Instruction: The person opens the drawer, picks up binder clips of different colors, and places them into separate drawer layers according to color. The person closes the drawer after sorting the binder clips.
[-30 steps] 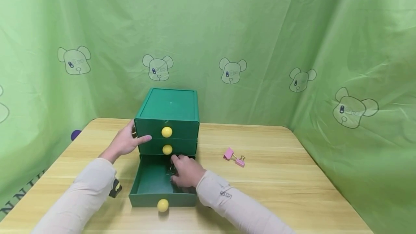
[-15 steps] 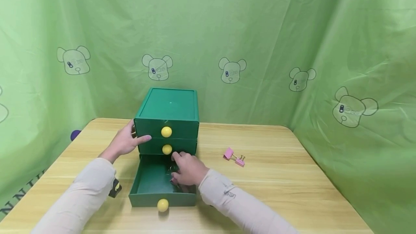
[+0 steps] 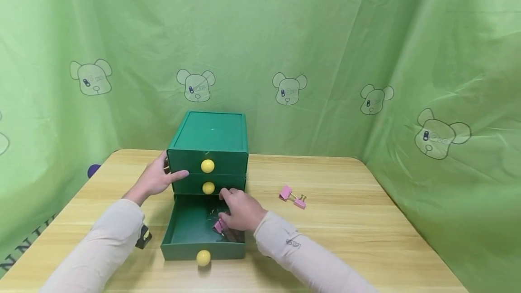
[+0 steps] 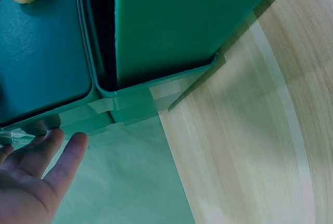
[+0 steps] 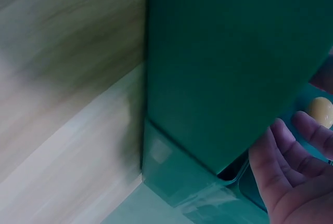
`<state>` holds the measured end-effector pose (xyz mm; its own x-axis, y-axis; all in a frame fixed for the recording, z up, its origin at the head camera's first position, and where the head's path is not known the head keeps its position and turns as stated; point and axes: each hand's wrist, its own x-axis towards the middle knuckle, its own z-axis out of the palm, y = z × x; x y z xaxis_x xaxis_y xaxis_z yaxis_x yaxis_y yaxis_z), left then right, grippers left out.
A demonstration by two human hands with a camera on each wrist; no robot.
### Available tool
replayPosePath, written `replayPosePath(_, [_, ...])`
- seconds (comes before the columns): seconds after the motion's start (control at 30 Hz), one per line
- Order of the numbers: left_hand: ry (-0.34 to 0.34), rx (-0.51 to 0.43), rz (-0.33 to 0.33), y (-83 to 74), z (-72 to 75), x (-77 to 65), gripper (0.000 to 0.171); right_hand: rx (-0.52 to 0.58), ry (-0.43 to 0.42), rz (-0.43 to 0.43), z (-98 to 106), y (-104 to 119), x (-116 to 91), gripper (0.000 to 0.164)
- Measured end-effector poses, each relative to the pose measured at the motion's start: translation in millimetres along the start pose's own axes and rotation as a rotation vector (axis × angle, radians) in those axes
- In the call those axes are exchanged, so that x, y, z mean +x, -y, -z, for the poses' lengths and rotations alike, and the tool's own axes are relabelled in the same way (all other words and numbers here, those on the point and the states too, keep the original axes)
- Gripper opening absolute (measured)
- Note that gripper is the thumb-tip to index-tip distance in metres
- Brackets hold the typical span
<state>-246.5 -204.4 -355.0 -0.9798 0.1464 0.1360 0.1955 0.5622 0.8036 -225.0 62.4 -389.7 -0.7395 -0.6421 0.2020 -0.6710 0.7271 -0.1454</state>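
A green three-drawer box (image 3: 212, 132) with yellow knobs stands on the table, its bottom drawer (image 3: 179, 225) pulled out. My left hand (image 3: 156, 176) rests against the box's left side, thumb across the front and fingers extended along the side. Over the right part of the drawer is my right hand (image 3: 243, 209), its fingers loosely bent; in the right wrist view nothing shows between them. A pink binder clip (image 3: 220, 225) lies in the drawer just under the thumb; whether they touch I cannot tell. Dark, partly see-through items sit near it, too unclear to name.
Two joined pink binder clips (image 3: 292, 196) lie on the table (image 3: 333, 220) right of the box. Near the left sleeve is a small black and yellow object (image 3: 144, 237), partly covered. A green patterned curtain (image 3: 244, 35) hangs behind and along both sides.
My right hand has shifted slightly right and its thumb has come away, so the pink binder clip in the drawer shows more. My left hand stays against the box.
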Motion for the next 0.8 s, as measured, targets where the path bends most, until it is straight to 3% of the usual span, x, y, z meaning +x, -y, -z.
replayPosePath(0.8, [0.001,-0.002,0.009,-1.5,0.0,-0.4,0.098,0.088,-0.014,-0.082,10.6,-21.9,-8.5,0.029])
